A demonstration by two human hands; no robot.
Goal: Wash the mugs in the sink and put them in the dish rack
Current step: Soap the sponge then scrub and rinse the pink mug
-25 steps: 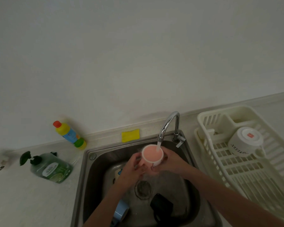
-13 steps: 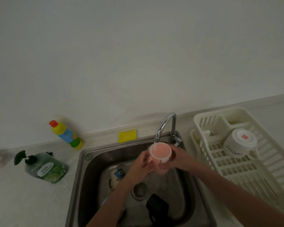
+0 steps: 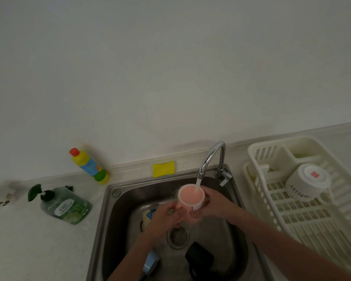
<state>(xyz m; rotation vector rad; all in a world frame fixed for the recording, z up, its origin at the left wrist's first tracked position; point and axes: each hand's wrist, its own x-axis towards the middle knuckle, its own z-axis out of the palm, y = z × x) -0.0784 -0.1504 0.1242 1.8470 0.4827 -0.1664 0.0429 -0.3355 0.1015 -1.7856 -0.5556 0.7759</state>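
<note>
Rack (image 3: pixel 257 151) right of sink (image 3: pixel 109 201), mug (image 3: pixel 307 182) in rack, sponge (image 3: pixel 163 168) behind sink

At the left of the frame, a green soap bottle (image 3: pixel 66 204) lies on the pale tabletop (image 3: pixel 28 250). Above it, a yellow bottle (image 3: pixel 89 165) with a red cap leans toward the wall. A yellow sponge (image 3: pixel 163 168) sits at centre.

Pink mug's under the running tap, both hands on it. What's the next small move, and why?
Probably tip the pink mug to pour it out into the sink: the tap stream runs into its upright mouth, and the left hand and right hand both hold it, so rinsing seems underway.
</note>
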